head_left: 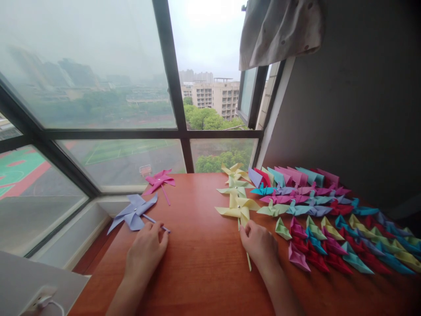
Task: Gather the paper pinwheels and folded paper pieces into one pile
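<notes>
On the left of the wooden table, my left hand (148, 248) is closed with its fingertips at the stick of a periwinkle-blue paper pinwheel (134, 211). The stick's end sticks out past the fingers. To the right, my right hand (259, 243) pinches the thin stick of a pale yellow paper pinwheel (239, 205), whose lower end shows below the hand. Just behind it are a pale green pinwheel (235, 189) and another yellow pinwheel (235, 171), partly overlapping. Beyond the blue one lies a magenta pinwheel (159, 179) with its stick toward me.
Rows of coloured folded-paper boats (325, 259), paper cranes (296, 208) and other folded pieces (292, 175) cover the table's (197, 272) right side. Windows (115, 166) border the far and left sides. A curtain (279, 35) hangs at upper right; a wall socket (41, 300) is lower left.
</notes>
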{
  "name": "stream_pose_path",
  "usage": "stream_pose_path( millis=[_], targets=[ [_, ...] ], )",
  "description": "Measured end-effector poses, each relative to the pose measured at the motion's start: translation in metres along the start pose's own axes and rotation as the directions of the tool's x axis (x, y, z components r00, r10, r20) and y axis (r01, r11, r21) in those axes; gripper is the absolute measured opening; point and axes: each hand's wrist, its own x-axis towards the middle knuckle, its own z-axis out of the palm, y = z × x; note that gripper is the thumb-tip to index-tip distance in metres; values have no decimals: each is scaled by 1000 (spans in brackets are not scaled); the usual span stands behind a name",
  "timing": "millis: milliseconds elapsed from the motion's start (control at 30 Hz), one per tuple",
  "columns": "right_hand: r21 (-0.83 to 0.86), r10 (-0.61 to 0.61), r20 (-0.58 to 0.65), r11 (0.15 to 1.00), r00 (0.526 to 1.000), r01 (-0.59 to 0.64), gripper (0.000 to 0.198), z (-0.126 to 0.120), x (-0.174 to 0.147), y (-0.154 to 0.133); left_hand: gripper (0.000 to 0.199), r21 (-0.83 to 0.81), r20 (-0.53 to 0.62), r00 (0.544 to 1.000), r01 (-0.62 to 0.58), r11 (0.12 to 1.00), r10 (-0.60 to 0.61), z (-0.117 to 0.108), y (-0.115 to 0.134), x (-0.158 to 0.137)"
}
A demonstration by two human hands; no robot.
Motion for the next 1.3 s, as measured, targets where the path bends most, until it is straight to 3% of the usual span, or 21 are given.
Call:
stream_pose_path(
  millis=[333,567,633,800,1000,1100,1300],
  targets=[
    [24,-101,-137,994,985,105,32,9,-2,6,25,-38,43,995,-90,995,91,1,5,4],
    [-10,-149,-97,989,984,149,25,8,-1,5,28,-103,-28,991,-135,985,133,5,18,-1],
    [-17,-159,-92,987,983,158,23,8,-2,4,27,-172,-22,985,-171,970,170,5,29,-7],
    [63,-189,-103,979,976,196,23,10,-2,3,17,-342,128,943,-250,906,309,3,80,-31],
    [237,-229,-161,935,960,263,24,11,-2,3,13,-382,267,870,-299,874,415,10,139,-62],
    [295,-247,-195,908,949,297,27,11,-1,3,15,-348,299,858,-310,885,418,15,155,-68],
    [377,-306,-272,838,912,394,30,7,-3,0,20,-287,309,874,-289,913,374,22,166,-63]
  ],
)
